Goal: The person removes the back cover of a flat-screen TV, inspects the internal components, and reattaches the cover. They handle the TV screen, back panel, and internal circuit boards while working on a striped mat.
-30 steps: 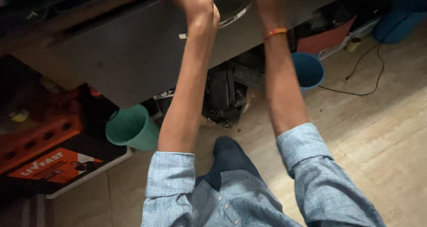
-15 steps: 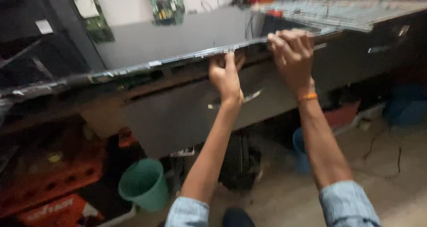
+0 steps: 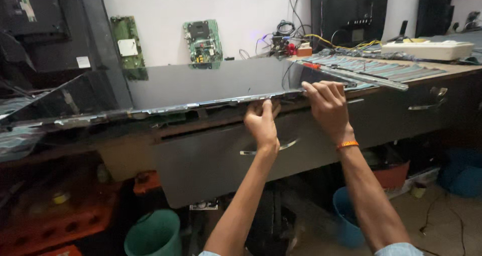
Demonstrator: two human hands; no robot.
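The wide, thin, likely fragile display panel (image 3: 211, 83) at frame centre is gripped along its near edge by the left hand (image 3: 261, 123) and right hand (image 3: 326, 108).

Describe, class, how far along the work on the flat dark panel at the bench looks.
Done: the large dark panel lies flat on the workbench, with long strips laid beside it. In hand: the left hand and right hand both grip the panel's near edge. Left: the panel looks to be in one piece, nothing visibly removed from it.
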